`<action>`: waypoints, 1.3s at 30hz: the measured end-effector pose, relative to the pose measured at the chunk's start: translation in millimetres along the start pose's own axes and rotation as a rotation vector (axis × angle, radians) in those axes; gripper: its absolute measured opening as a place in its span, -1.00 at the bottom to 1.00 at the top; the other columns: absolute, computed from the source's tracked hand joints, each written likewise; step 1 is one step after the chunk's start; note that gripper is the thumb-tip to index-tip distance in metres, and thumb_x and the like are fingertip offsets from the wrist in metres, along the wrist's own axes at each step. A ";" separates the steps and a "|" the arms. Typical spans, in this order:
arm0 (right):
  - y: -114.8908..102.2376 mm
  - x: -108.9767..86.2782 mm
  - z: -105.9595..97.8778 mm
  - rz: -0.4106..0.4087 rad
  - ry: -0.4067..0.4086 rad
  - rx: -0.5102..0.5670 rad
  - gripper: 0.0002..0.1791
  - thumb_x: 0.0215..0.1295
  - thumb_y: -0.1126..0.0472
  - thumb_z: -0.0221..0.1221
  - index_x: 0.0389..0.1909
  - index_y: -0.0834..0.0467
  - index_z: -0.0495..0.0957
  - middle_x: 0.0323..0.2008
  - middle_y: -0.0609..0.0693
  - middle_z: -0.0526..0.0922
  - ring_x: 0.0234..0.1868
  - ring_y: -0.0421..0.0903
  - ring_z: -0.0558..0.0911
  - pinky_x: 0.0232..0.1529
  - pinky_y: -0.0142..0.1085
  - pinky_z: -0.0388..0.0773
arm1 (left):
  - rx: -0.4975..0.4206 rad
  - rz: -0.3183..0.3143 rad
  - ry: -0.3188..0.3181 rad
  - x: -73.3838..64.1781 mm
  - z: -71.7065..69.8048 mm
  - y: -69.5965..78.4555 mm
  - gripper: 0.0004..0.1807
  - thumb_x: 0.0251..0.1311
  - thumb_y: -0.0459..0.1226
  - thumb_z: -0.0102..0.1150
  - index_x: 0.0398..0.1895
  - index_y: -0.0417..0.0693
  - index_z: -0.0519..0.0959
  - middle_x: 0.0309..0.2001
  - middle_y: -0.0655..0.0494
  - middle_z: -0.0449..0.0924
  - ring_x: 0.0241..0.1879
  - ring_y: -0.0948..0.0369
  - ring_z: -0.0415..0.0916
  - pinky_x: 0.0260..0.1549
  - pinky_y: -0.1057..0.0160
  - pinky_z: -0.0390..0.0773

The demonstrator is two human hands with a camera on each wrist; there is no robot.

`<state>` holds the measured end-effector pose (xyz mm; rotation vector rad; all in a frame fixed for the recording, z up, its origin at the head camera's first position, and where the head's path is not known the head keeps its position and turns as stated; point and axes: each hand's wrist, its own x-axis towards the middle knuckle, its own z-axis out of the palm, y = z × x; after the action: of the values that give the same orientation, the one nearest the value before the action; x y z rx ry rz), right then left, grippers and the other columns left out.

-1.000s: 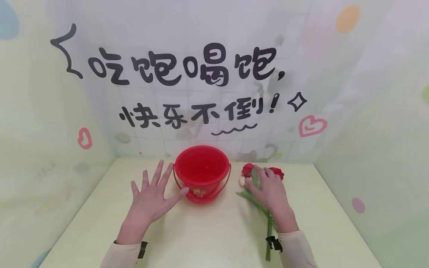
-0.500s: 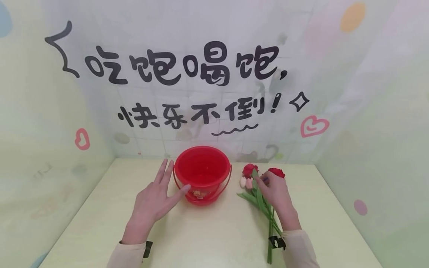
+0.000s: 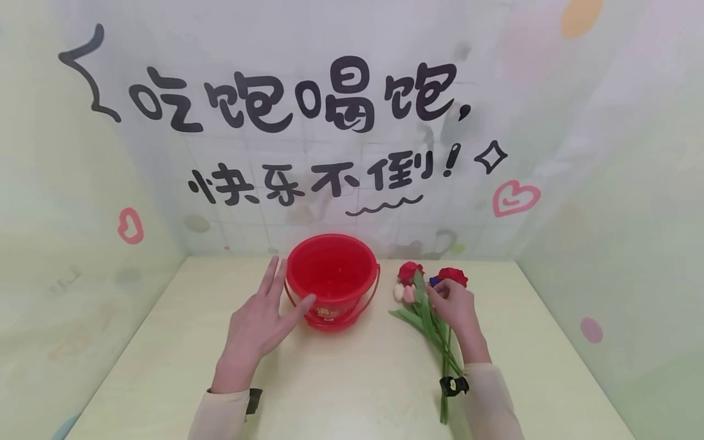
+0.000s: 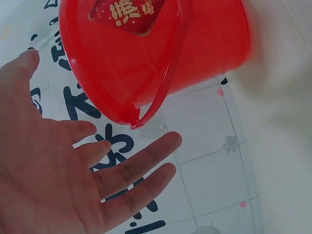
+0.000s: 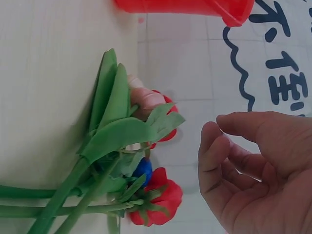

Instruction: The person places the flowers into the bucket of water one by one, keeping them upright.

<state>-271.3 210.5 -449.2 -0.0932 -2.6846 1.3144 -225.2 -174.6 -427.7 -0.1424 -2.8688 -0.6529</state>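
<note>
Your left hand (image 3: 258,324), extended and empty, is just beside the red plastic bucket (image 3: 330,260) near the back edge of the pale table (image 3: 352,391); your right hand (image 3: 458,304), curled on nothing, hovers over green-stemmed red, pink and blue flowers (image 3: 426,315) toward the back right corner.

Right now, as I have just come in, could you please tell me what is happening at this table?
A person has both hands over the table. The right hand, its fingers curled with nothing visible in them, is close to a bunch of flowers with red blooms. The left hand, its fingers mostly straight, is beside the red bucket without gripping it. The flowers lie on the table, to the right of the bucket, not in it.
</note>
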 end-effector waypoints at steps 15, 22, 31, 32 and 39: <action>46.6 23.9 -16.1 0.192 0.099 0.053 -0.67 0.48 0.12 0.24 -0.15 0.38 0.56 -0.48 0.10 0.71 -0.59 -0.22 0.63 -0.49 -0.39 0.58 | -0.020 0.013 0.038 10.2 8.3 1.3 0.18 0.31 0.44 0.06 0.76 0.12 -0.20 0.72 -0.02 -0.15 -0.23 0.00 0.63 -0.47 0.15 0.70; 64.6 31.9 -12.4 0.259 0.079 0.030 -0.58 0.45 0.03 0.26 -0.09 0.39 0.59 -0.46 0.08 0.69 -0.58 -0.23 0.61 -0.45 -0.39 0.55 | -0.005 0.010 0.013 12.5 12.8 2.1 0.17 0.30 0.45 0.05 0.76 0.10 -0.13 0.73 0.01 -0.19 -0.30 0.07 0.57 -0.52 0.24 0.62; 79.8 34.4 -7.8 0.309 0.068 -0.012 -0.46 0.46 -0.05 0.26 -0.03 0.44 0.63 -0.41 0.09 0.70 -0.20 0.11 0.62 -0.26 -0.26 0.47 | -0.021 0.009 0.014 15.1 18.6 3.9 0.19 0.29 0.44 0.08 0.76 0.08 -0.14 0.70 -0.01 -0.09 -0.35 0.11 0.54 -0.55 0.27 0.59; 80.7 34.4 -7.2 0.318 0.064 -0.004 -0.45 0.46 -0.05 0.26 -0.02 0.44 0.63 -0.41 0.08 0.69 -0.22 0.09 0.62 -0.26 -0.26 0.47 | -0.025 0.010 0.016 15.2 19.0 3.9 0.19 0.29 0.44 0.09 0.76 0.07 -0.14 0.70 -0.02 -0.06 -0.38 0.13 0.52 -0.56 0.27 0.57; 88.2 32.2 -2.4 0.361 0.041 0.027 -0.46 0.43 -0.05 0.31 -0.01 0.43 0.64 -0.41 0.04 0.65 -0.40 -0.12 0.55 -0.33 -0.31 0.45 | -0.103 0.026 0.017 14.5 28.0 5.4 0.27 0.23 0.38 0.25 0.76 0.02 -0.18 0.57 -0.07 0.19 -0.27 0.12 0.56 -0.47 0.22 0.68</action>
<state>-303.6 270.5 -513.9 -0.6208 -2.7001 1.4197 -243.3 -156.8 -447.1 -0.1876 -2.8130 -0.7936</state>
